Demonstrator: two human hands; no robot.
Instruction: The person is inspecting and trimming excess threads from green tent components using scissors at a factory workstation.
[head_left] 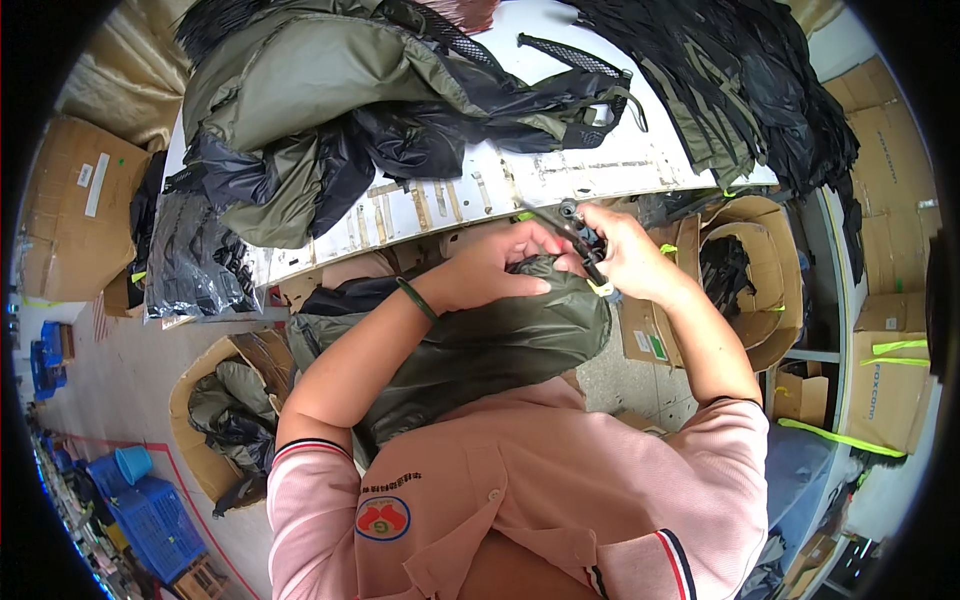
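Observation:
A shiny olive-green fabric bag (pixel 470 345) lies bunched across my lap, below the front edge of the table. My left hand (pixel 500 265) pinches its gathered upper edge, a dark bangle at the wrist. Close by on the right, my right hand (pixel 630 250) is closed round what looks like dark scissors (pixel 583 245), slightly blurred, with a long thin part pointing left over the left fingertips. A small yellowish piece (pixel 601 288) shows just under the right fingers. The fingers partly hide the spot where scissors and fabric come close.
The white table (pixel 440 205) has worn tape strips along its front. Olive and black bags (pixel 320 100) pile on its left, dark strapped pieces (pixel 720 80) on its right. Open cartons stand at the left (pixel 210 400) and right (pixel 770 310). A blue crate (pixel 155 525) sits on the floor.

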